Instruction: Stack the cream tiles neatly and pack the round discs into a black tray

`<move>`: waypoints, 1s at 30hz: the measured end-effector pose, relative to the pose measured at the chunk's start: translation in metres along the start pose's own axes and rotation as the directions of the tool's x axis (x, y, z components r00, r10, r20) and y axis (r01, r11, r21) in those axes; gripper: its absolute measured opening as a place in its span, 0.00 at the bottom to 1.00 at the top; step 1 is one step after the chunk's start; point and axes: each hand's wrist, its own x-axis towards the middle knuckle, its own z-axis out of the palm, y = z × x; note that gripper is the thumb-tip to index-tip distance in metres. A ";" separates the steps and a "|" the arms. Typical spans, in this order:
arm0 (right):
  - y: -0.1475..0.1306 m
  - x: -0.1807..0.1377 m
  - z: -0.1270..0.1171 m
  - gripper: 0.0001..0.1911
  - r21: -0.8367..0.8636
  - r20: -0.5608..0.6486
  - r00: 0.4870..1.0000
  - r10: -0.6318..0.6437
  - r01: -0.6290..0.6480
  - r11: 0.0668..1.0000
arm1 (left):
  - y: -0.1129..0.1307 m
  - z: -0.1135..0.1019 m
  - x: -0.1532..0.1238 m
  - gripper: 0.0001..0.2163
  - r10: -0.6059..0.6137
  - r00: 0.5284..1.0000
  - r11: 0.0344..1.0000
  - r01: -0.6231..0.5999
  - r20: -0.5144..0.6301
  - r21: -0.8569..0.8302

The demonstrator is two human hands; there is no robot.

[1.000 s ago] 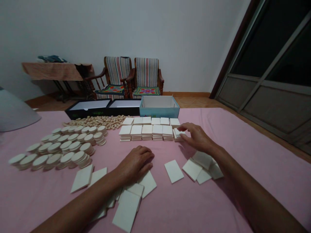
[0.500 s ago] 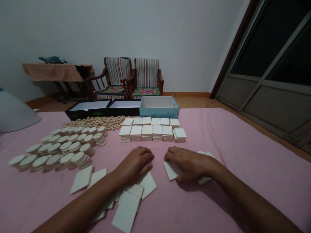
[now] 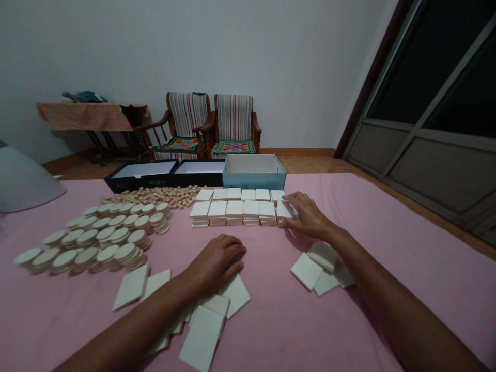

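My right hand (image 3: pixel 308 214) rests on the rightmost stack of white rectangular tiles (image 3: pixel 284 211), fingers laid over its top tile. That stack ends a double row of tile stacks (image 3: pixel 234 206) on the pink cloth (image 3: pixel 387 232). My left hand (image 3: pixel 217 261) lies curled, knuckles up, on a loose heap of white tiles (image 3: pixel 201 320) near me. A second small heap of loose tiles (image 3: pixel 315 268) lies under my right forearm.
Stacks of round discs (image 3: pixel 96 235) fill the left side, with a pile of small wooden pieces (image 3: pixel 158 195) behind. A blue box (image 3: pixel 253 173) and two black boxes (image 3: pixel 166 173) stand at the far edge. Two striped chairs (image 3: pixel 213 124) sit against the wall.
My right hand lifted the single loose tile from the cloth in front of me and carried it up to the rightmost stack. The left hand stayed still.
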 end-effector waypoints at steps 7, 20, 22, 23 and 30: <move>-0.002 -0.007 -0.014 0.13 0.048 -0.020 0.993 0.113 -0.112 0.993 | -0.001 0.001 -0.001 0.10 -0.004 1.000 1.000 0.003 -0.025 -0.023; -0.013 -0.018 -0.007 0.14 0.002 0.404 0.901 0.155 -0.171 0.985 | 0.001 0.000 -0.001 0.11 -0.006 1.000 1.000 0.006 0.004 0.004; -0.014 -0.018 -0.010 0.14 -0.005 0.398 0.907 0.135 -0.145 0.989 | 0.001 0.000 -0.001 0.11 -0.007 1.000 1.000 0.007 0.005 0.000; -0.015 -0.018 -0.012 0.13 -0.009 0.399 0.908 0.130 -0.138 0.990 | 0.001 0.000 -0.001 0.11 -0.007 1.000 1.000 0.007 0.008 -0.002; -0.005 -0.013 -0.016 0.13 -0.177 0.161 0.914 0.372 -0.344 0.922 | 0.000 0.001 0.000 0.11 -0.002 1.000 1.000 0.002 0.010 0.001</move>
